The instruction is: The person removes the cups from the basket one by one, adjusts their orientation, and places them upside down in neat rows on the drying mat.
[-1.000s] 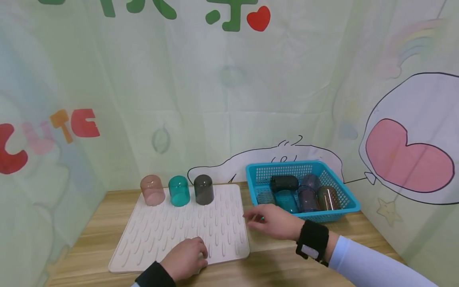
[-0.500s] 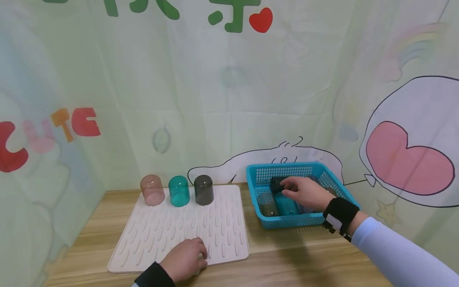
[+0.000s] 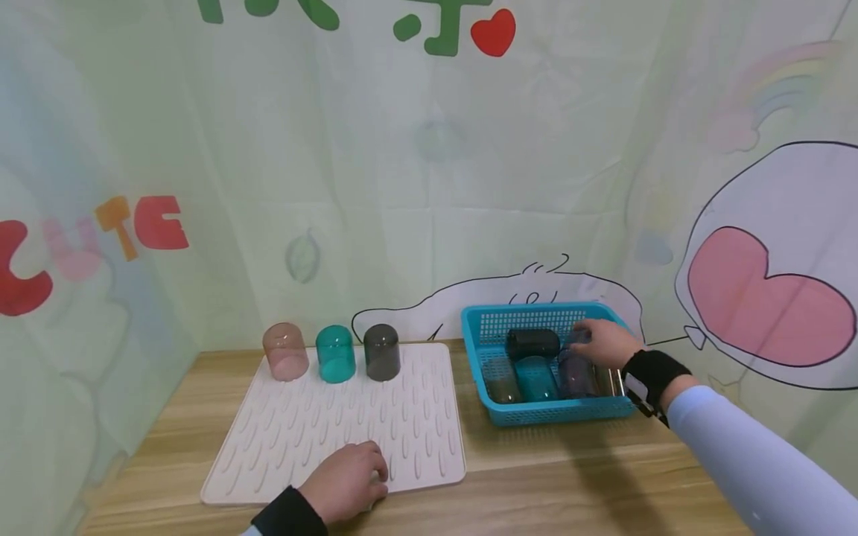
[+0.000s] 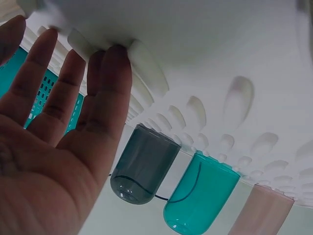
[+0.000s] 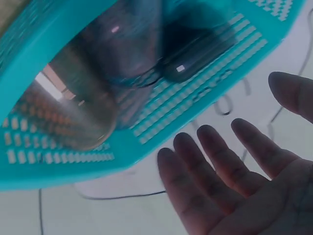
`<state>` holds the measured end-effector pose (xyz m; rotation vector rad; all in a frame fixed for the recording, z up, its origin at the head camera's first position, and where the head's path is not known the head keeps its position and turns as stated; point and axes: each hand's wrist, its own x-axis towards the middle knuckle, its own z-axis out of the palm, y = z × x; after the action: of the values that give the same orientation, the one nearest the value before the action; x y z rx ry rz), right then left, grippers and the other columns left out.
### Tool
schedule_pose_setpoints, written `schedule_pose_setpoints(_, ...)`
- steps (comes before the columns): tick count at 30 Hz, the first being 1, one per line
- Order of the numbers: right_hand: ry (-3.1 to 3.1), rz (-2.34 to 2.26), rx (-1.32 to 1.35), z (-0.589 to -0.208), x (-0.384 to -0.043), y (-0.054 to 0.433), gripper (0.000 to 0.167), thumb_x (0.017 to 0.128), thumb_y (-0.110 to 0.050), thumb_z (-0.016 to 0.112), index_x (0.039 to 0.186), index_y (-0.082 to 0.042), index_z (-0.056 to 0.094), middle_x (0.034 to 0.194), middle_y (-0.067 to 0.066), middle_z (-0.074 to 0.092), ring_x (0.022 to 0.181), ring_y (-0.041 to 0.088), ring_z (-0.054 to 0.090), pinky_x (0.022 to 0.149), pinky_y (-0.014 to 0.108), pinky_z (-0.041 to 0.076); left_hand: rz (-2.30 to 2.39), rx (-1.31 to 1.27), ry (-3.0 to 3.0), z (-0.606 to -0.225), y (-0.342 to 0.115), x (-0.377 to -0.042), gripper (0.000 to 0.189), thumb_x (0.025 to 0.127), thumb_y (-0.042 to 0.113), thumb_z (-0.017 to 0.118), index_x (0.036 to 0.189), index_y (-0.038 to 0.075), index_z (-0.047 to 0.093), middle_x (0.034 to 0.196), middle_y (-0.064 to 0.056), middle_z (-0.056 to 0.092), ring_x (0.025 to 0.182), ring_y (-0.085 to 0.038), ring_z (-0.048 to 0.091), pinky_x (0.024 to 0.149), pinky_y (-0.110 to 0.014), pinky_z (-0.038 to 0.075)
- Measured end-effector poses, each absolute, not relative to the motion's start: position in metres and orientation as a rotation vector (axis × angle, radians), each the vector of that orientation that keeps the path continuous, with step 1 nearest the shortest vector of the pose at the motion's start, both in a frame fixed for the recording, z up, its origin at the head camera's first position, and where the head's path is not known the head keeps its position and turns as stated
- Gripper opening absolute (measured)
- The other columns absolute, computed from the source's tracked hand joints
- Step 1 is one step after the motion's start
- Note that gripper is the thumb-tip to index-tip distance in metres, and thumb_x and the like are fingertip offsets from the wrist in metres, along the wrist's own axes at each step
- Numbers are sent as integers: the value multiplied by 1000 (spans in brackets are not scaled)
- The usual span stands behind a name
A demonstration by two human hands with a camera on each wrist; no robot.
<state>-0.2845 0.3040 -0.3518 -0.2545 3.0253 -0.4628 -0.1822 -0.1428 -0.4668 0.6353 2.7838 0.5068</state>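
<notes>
My left hand [image 3: 345, 480] rests at the front edge of a white ridged mat [image 3: 322, 432]. In the left wrist view its fingertips touch the mat, fingers nearly straight. Along the mat's back edge stand three upside-down tinted cups: pink [image 3: 286, 352], teal [image 3: 336, 353] and dark grey [image 3: 382, 352]. My right hand [image 3: 606, 344] hovers over the right part of a blue basket [image 3: 563, 411], fingers spread and holding nothing in the right wrist view. Below it lies a purple cup [image 3: 576, 374]. A brownish cup [image 5: 68, 107] is partly hidden by the hand in the head view.
Also in the basket lie a black cup [image 3: 532, 343], a teal cup [image 3: 536, 380] and a greyish cup [image 3: 503, 385]. A wooden tabletop [image 3: 523, 484] lies under everything. A printed cloth [image 3: 375, 171] hangs behind and at both sides.
My right hand has gone from beside the mat to above the basket, then farther right, past the black cup toward the purple one. The left hand has stayed in place.
</notes>
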Motion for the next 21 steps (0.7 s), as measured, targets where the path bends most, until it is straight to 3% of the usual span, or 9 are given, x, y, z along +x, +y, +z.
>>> schedule_pose_setpoints(8,2989,-355,-82,-370,-305,333,66,99,-32,61,145,11,43,144,38,48,131,56,48,102,65,47,500,623,2783,-467,-143,-182,9,87,26,77,88,18,74,91,7,62,77,-10,53,83,-39,56)
schedule_pose_setpoints(21,2968,-209,57,-370,-299,335,76,91,-24,71,147,15,36,148,43,37,132,59,43,102,65,47,519,642,2787,-466,-142,-182,7,87,24,77,87,18,74,91,6,63,76,-10,53,78,-37,55)
